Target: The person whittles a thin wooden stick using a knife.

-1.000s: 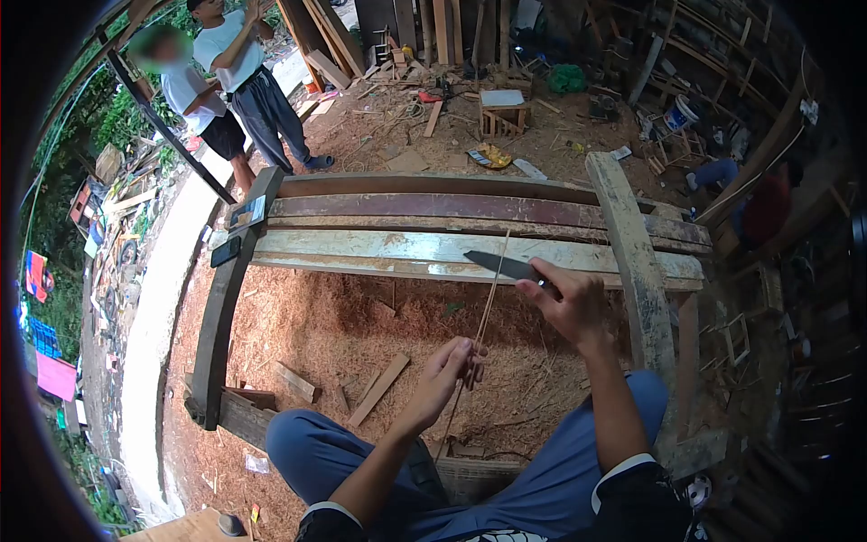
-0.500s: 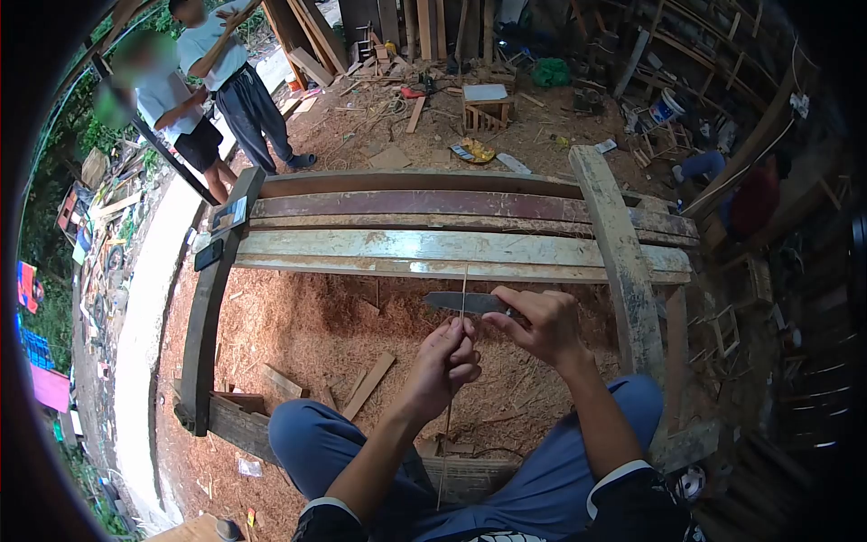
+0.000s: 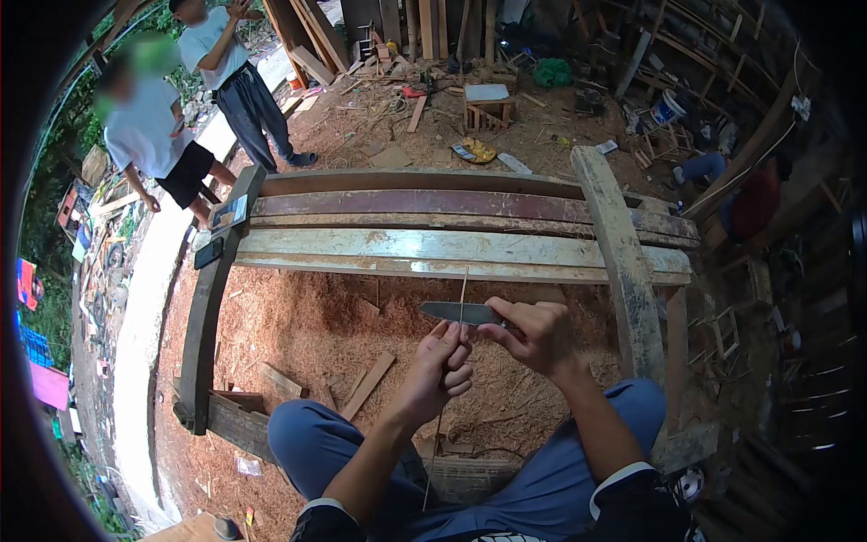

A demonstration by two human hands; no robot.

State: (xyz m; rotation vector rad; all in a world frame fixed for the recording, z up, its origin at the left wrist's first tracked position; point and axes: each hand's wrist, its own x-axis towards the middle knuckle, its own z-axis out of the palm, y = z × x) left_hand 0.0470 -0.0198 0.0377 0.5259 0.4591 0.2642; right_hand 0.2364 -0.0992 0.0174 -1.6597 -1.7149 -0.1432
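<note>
My left hand [image 3: 440, 366] is closed round a long thin strip [image 3: 432, 459], whose upper end rises above the fingers and whose lower end hangs down between my knees. My right hand [image 3: 533, 334] grips the handle of a knife [image 3: 459, 313]. The dark blade points left and crosses the strip just above my left fingertips. Both hands are close together over the shavings-covered ground, in front of the long wooden boards [image 3: 397, 244].
Upright beams stand at the left [image 3: 206, 334] and right [image 3: 623, 262] of the boards. A phone [image 3: 209, 254] lies on the left beam. Two people stand at the upper left; another person [image 3: 754, 199] is at the right. Wood scraps [image 3: 368, 386] lie on the ground.
Since the first frame, my hands have come together and the knife has moved down and left to my left fingertips. The nearer person at the upper left has turned and lowered an arm.
</note>
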